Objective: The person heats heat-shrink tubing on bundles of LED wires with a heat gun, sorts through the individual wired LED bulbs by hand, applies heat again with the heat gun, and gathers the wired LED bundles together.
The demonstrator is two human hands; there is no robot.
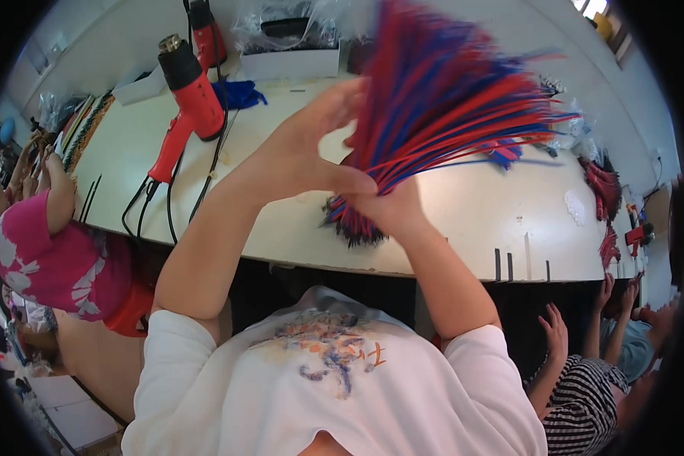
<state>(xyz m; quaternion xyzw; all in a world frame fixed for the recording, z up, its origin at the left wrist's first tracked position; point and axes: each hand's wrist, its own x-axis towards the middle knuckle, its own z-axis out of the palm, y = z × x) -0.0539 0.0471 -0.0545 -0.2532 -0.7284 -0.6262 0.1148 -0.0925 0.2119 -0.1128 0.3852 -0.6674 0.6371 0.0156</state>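
Note:
A large bundle of thin red and blue wires (448, 106) fans out above the table and is partly blurred. My right hand (391, 207) is closed around its narrow lower part, and short wire ends with dark tips stick out below the grip. Curved against the bundle's left side is my left hand (311, 148). Its thumb presses near the right hand's grip, while its fingers reach up along the wires, their tips partly hidden. A gap shows between that thumb and the fingers.
A red heat gun (194, 99) stands on the white table (463, 220) at left, its black cord trailing over the edge. Behind are a blue cloth (239, 94) and a white box (292, 64). Red wire bundles (604, 186) lie far right. Other people sit on both sides.

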